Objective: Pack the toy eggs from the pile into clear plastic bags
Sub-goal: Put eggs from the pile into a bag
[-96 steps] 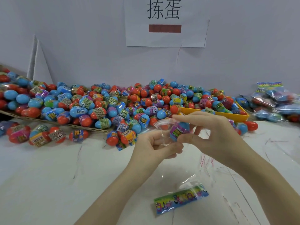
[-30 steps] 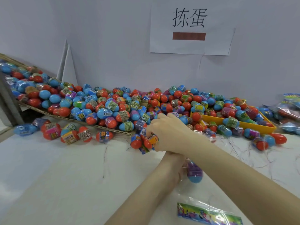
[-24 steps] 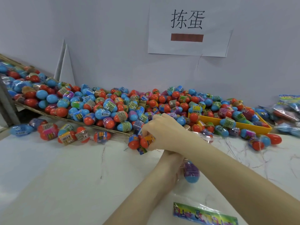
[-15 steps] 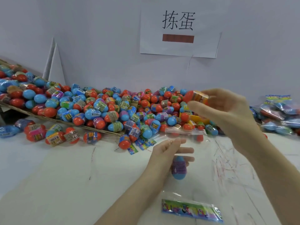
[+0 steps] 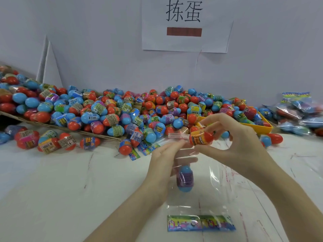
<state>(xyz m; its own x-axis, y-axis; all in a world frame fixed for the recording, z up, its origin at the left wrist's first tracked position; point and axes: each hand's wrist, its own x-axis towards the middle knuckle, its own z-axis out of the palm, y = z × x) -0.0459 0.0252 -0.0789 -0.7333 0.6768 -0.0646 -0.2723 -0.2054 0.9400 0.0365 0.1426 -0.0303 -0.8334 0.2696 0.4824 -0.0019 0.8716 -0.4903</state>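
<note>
A white table (image 5: 52,189) with thin dark scratches carries everything. Beyond the hands, along the wall, a long pile of toy eggs (image 5: 111,109) in red and blue lies partly on a flat cardboard sheet (image 5: 52,125) that rests on the table. Loose eggs (image 5: 47,142) lie straight on the surface, far to the left of the left hand. Beyond the right hand a yellow tray (image 5: 262,127) sits heaped with eggs, and further right is a heap of filled bags (image 5: 297,114). Below the hands, nearest the camera, lies a clear bag with a colourful header card (image 5: 201,222).
</note>
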